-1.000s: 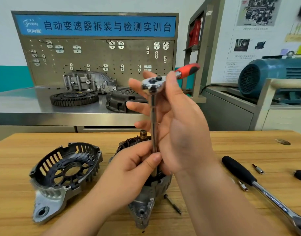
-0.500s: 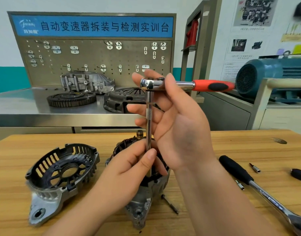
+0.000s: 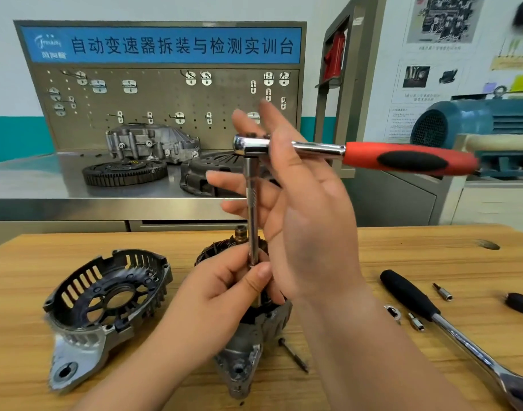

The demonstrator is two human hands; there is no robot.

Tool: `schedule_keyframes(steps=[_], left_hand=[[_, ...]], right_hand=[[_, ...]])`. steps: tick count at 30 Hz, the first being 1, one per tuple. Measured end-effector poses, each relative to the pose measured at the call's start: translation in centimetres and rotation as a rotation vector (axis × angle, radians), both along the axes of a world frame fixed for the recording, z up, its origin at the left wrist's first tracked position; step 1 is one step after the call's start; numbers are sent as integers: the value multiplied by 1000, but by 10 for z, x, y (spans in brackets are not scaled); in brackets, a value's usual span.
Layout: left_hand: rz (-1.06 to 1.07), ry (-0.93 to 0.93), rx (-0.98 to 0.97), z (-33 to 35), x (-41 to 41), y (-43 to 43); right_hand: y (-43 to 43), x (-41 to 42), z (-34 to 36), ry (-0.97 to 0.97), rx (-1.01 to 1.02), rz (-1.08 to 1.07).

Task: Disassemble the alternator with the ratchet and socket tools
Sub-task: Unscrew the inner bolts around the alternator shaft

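The alternator body point(image 3: 245, 345) stands on the wooden table point(image 3: 402, 247), its copper windings showing at the top. A chrome extension bar point(image 3: 252, 209) rises straight up from it to a ratchet with a red handle point(image 3: 402, 158) that points right. My left hand point(image 3: 224, 292) grips the bar's lower end just above the alternator. Up at the ratchet head is my right hand point(image 3: 310, 226), thumb laid across the neck and fingers spread behind the head. The socket end is hidden by my left hand.
The removed end housing point(image 3: 106, 301) lies left of the alternator. A loose bolt point(image 3: 294, 355) lies beside its base. A black-handled ratchet point(image 3: 408, 295), two small bits point(image 3: 442, 292) and a socket point(image 3: 392, 311) lie to the right. A steel bench point(image 3: 32, 185) with gear parts stands behind.
The red handle has swung from pointing away to pointing right, turned by my right hand at the head. My left hand has kept its grip low on the bar.
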State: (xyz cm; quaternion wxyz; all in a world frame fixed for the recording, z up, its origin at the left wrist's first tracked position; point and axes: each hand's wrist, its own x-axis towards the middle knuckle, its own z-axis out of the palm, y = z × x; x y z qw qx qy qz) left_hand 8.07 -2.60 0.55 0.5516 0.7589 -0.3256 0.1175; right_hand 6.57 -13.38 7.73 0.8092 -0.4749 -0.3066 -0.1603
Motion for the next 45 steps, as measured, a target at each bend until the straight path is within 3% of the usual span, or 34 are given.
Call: schedule_keyframes(steps=[6,13,16,25,38,45], left_hand=[[-49,30,44,1,0,3],[27,-10,26,-1,-2,1],[57,-23,32,-1,-2,-1],[-58,25,42,4,-6,2],[103,-15,15,1,-6,-4],[-18,39,-38,3,-7,0]], right_hand=[[-9,3,3,159,-13,235],[0,0,-1,-37,-91,-17],[1,0,-1,-120,-78,-31],[-8,4,2,180,-30,247],[0,0,1,-9,7,26],[-3,0,3,145,15,213]])
